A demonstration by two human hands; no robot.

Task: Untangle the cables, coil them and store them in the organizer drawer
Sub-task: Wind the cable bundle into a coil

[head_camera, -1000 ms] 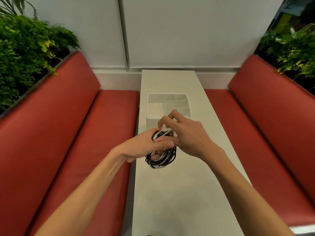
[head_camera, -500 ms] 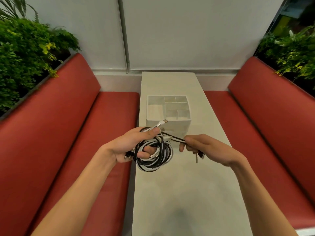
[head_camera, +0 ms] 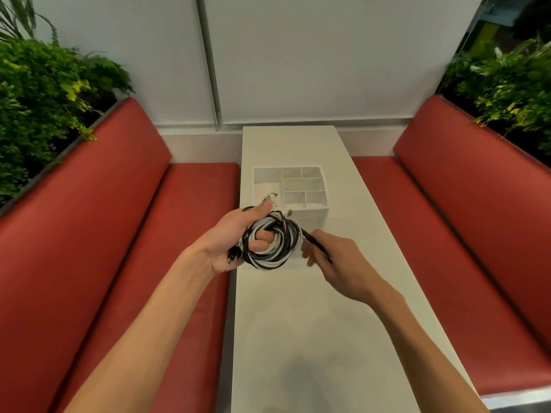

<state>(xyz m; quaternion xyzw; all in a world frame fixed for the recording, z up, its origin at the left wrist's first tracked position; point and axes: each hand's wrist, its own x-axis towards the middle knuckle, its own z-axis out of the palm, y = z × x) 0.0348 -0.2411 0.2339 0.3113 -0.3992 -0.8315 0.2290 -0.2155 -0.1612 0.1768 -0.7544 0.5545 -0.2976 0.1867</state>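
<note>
Over the white table (head_camera: 298, 323), my left hand (head_camera: 235, 242) grips the tangled bundle of black and white cables (head_camera: 271, 245). Its fingers are curled through the middle of the loops and the thumb is pressed down on top. A white plug (head_camera: 269, 198) pokes out just beyond my thumb tip. My right hand (head_camera: 337, 263) pinches one black strand (head_camera: 313, 241) that leaves the bundle on its right side. Motion blur hides which fingertips are doing the pinching.

The organizer (head_camera: 319, 216) stands beyond both hands with its compartments open upward, and no cable is stored in it yet.

As I judge it, the step is to free this black cable from the rest. I think it best to keep my left fingers loose enough for the loops to slip. The strand should be followed back through each crossing, not tugged, since a hard pull may tighten the knot. The free plug should be fed out first.

Half a second ago my right hand was farther out to the right, with the strand stretched long and a plug dangling under it. Now that hand sits near the bundle, the strand between my hands is short, and I can no longer see the plug. The bundle is tilted a little more toward the organizer.
</note>
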